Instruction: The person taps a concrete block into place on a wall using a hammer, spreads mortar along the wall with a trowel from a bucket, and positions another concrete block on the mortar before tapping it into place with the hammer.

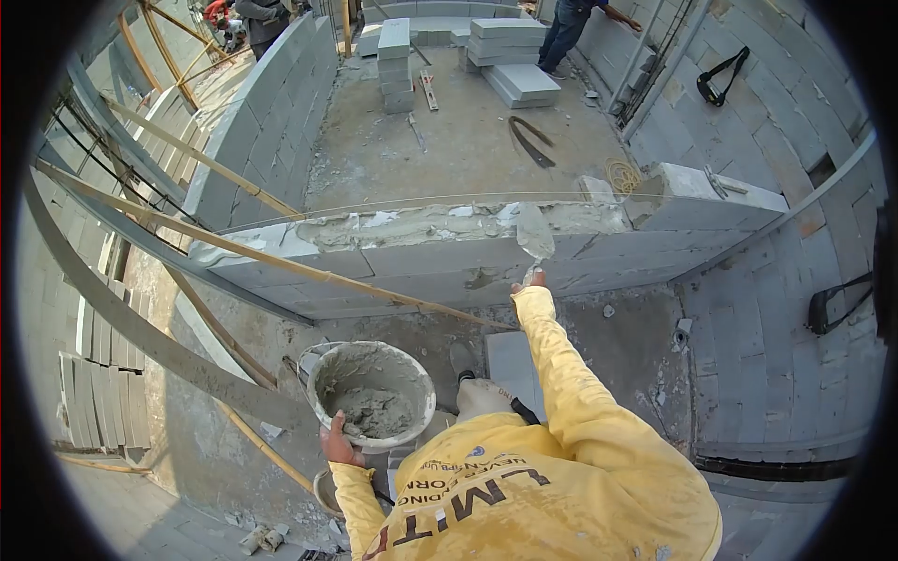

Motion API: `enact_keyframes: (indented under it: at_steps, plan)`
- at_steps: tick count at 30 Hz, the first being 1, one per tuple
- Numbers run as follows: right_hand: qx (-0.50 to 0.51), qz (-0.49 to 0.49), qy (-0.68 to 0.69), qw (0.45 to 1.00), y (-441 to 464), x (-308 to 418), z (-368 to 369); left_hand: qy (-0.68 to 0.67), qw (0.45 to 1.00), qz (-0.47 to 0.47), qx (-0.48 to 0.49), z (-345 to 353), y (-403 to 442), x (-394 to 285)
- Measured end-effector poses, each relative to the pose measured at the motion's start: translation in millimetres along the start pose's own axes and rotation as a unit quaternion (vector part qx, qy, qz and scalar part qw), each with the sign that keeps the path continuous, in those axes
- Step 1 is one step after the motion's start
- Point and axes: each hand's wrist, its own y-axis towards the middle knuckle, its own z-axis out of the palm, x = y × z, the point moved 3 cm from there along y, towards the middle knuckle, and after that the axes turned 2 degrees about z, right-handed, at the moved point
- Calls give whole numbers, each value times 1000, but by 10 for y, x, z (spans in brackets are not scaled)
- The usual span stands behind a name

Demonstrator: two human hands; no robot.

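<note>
My left hand (pixel 341 441) is closed on the near left rim of a bucket (pixel 421 411), whose inside holds wet grey mortar (pixel 374 402). My right hand (pixel 529 280) stretches forward, wrapped around the handle of a trowel (pixel 535 232). The trowel's blade is coated with mortar and lies against the top edge of a low block wall (pixel 430 266). An uneven layer of mortar (pixel 421 222) runs along the wall's top. My right fingers are partly hidden behind the hand and the handle.
Bamboo poles (pixel 253 257) slant across the left side. Stacked blocks (pixel 505 42) and a saw (pixel 533 145) lie beyond the wall. A taut string crosses above the mortar. Another person (pixel 569 28) stands at the back; a block (pixel 513 365) lies near my feet.
</note>
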Motion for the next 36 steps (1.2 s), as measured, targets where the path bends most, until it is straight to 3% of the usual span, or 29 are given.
enact_keyframes:
  at_steps: [4,8,13,15,16,19,21,23,25,26,29,30,34,36]
  plan:
    - [-11,40,-44,998,220,-155,695,5,1000,-7,-15,-49,-9,22]
    - [18,-21,-110,994,69,-572,1023,-8,1000,-2,-6,-87,-49,14]
    - [-58,-148,91,983,-48,-301,636,11,999,-20,-31,-130,-65,12]
    - [34,-21,107,993,-197,530,75,12,999,-14,-31,-166,-5,44]
    - [28,-31,31,999,88,528,226,13,999,-11,-31,-193,3,51]
    - [205,118,225,945,793,105,1238,12,999,6,-30,-239,36,67]
    - [207,67,68,974,606,212,1401,12,999,8,-33,-205,41,49]
    - [138,-78,-174,972,194,287,1369,24,999,-7,-46,-175,-22,-8]
    - [122,-173,-203,956,-136,533,1081,-7,1000,5,-28,-154,13,17]
    - [148,-226,-152,951,-558,806,625,-23,999,12,-21,-136,26,18]
    - [235,-268,-35,933,-1023,850,169,-12,999,-5,-49,-106,-16,-5]
    - [291,-226,-46,929,-1007,814,261,-10,998,-8,-65,-144,-11,-6]
    - [334,-277,-31,900,-1298,774,602,2,996,24,-85,-339,-16,30]
    - [315,-361,-88,873,-1421,849,894,-25,994,52,-89,-301,-92,-66]
